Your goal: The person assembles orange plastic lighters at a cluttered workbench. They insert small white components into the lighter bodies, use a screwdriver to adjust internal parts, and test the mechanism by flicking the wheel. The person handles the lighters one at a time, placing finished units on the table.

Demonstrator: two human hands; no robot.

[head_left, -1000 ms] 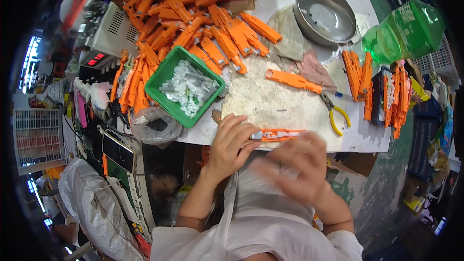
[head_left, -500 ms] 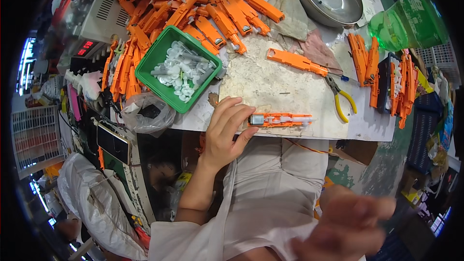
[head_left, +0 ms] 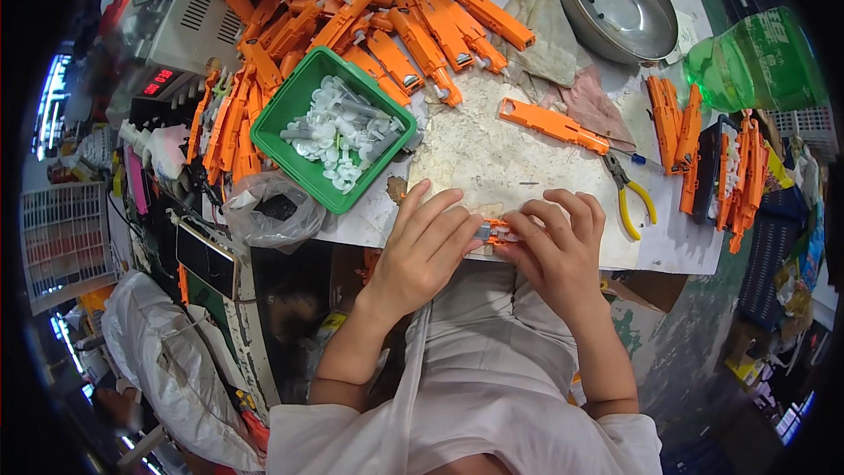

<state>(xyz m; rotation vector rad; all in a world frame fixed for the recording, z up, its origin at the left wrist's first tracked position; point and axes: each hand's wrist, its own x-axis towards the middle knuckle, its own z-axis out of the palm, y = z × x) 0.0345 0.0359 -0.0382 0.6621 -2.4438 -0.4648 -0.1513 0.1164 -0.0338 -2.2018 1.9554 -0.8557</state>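
Observation:
At the front edge of the worktop, my left hand (head_left: 420, 253) closes its fingertips on the left end of an open orange plastic housing (head_left: 499, 234) with a silvery motor-like block inside. My right hand (head_left: 563, 251) grips the same housing from its right side, thumb and fingers bent over it, hiding most of that half. Just beyond lies a short thin metal pin (head_left: 527, 183). Farther off rests a closed orange housing (head_left: 554, 126). To its right are yellow-handled pliers (head_left: 631, 202).
Left of the hands, a green bin (head_left: 338, 200) holds white plastic parts, beside a clear plastic bag (head_left: 272, 215). Orange housings (head_left: 352, 18) are heaped at the back. A metal bowl (head_left: 615, 48), cloths (head_left: 541, 35) and a green bottle (head_left: 756, 62) stand back right.
My right hand has come up from the lower right onto the housing's right side. My left hand stays at its left end. The view has shifted slightly.

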